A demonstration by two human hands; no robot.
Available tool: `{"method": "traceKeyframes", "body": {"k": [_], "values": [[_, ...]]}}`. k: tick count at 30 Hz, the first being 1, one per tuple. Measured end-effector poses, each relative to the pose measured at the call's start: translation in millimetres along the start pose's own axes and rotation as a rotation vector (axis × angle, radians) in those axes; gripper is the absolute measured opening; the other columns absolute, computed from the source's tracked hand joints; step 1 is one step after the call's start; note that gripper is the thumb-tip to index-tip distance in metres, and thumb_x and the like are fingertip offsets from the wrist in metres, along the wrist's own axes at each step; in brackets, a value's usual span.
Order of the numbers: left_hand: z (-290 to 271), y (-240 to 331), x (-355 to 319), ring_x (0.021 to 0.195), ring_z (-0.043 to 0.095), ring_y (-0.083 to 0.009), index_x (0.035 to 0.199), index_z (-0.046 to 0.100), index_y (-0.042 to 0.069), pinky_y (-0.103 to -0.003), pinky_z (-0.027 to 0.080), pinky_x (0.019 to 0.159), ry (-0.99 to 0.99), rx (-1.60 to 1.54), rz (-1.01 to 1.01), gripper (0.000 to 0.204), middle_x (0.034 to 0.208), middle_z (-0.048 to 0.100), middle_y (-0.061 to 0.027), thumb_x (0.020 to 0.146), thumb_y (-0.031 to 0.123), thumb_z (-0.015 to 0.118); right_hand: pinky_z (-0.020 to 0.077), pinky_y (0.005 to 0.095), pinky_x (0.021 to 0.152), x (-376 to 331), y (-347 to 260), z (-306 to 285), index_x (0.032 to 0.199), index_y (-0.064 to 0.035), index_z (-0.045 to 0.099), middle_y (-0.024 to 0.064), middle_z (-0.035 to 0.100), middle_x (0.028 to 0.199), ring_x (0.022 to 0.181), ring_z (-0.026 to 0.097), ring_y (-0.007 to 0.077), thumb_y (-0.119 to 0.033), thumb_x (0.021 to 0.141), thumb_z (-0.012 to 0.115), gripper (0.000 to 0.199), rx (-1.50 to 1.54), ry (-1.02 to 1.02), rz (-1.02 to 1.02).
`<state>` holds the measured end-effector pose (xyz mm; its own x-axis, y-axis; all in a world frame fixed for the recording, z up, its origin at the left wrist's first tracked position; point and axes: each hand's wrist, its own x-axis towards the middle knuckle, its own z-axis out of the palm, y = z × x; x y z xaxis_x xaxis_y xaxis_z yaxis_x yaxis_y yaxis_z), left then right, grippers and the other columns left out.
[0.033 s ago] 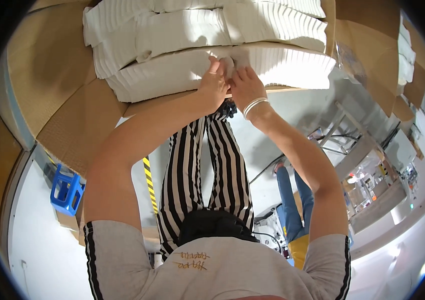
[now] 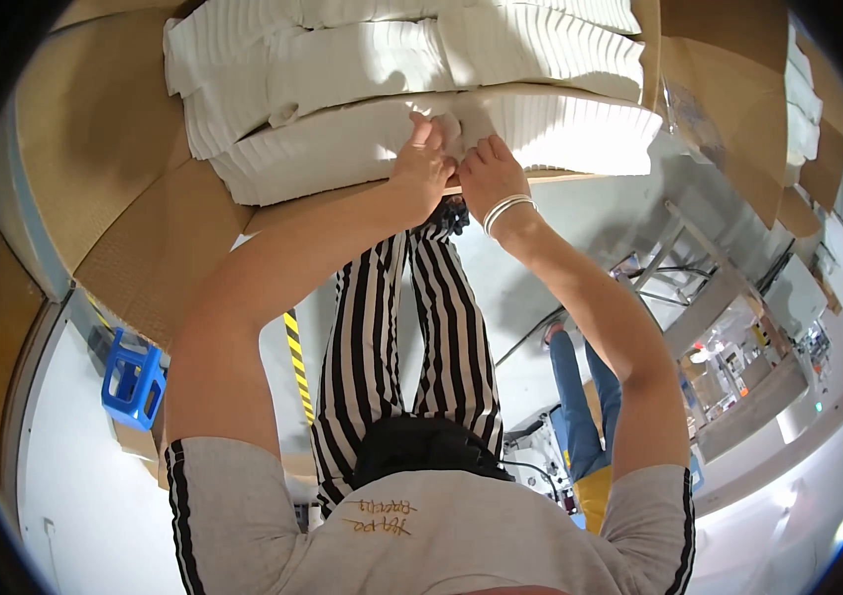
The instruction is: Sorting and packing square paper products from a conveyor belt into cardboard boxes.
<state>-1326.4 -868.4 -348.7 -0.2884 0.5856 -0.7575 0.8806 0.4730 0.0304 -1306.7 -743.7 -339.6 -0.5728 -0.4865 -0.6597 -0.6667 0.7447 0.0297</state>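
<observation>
Observed front white row [image 2: 312, 151] running left-to-right, touched near mid-length by left hand [image 2: 423, 167] and right hand [image 2: 494, 179], equally near. Cannot tell whether gripping.

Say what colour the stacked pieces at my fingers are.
The stacked pieces are white, clearest in head view.

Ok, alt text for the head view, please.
The person's left hand and right hand are close together at the nearest row of white pieces in an open cardboard box. A blue plastic stool shows at left, a co-worker's jeans at right.
</observation>
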Motion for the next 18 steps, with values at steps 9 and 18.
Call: {"method": "traceKeyframes", "body": {"k": [9,18], "values": [[-5.8,-4.2,-5.5,0.133,0.016,-0.0283,0.132,0.039,0.025,-0.061,0.017,0.094,-0.105,-0.029,-0.086,0.048,0.139,0.032,-0.0138,0.085,0.029,0.049,0.0258,0.0307,0.099,7.8,33.9,11.8,0.098,-0.0117,0.065,0.0012,0.061,0.103,0.108,0.047,0.0166,-0.017,0.080,0.051,0.024,0.197,0.019,0.052],[9.3,4.9,2.5,0.133,0.019,-0.0298,0.132,0.040,0.025,-0.058,0.018,0.098,-0.054,-0.052,-0.086,0.045,0.140,0.033,-0.0133,0.087,0.029,0.045,0.0297,0.0338,0.095,56.4,7.9,0.9,0.102,-0.0119,0.066,0.0037,0.059,0.113,0.111,0.048,0.0190,-0.037,0.080,0.053,0.036,0.126,-0.140,0.062]]}}
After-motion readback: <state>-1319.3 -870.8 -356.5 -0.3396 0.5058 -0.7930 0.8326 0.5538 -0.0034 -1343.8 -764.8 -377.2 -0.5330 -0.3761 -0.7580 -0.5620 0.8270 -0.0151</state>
